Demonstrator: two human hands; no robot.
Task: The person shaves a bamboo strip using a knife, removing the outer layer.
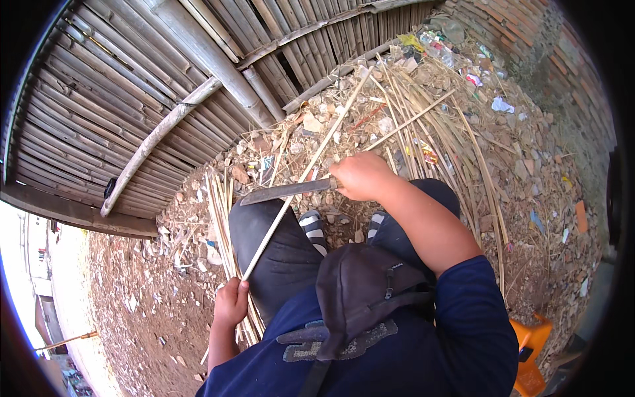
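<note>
My left hand [231, 301] is closed round the near end of a long pale bamboo strip [314, 161], which slants up and away to the right across my left knee. In my right hand [362, 176] is the handle of a large knife [286, 191]. Its dark, broad blade points left and crosses the strip just above my left thigh. Whether the edge bites into the strip, I cannot tell. A bundle of similar strips [220, 210] lies beside my left leg. More cut strips [423, 126] are spread on the ground ahead and to the right.
A bamboo-slat wall [86, 112] with poles bounds the far left, a brick wall [569, 59] the far right. Rubble and litter [503, 104] cover the ground. An orange plastic chair [531, 354] stands behind at my right. A dark bag [360, 291] hangs on my chest.
</note>
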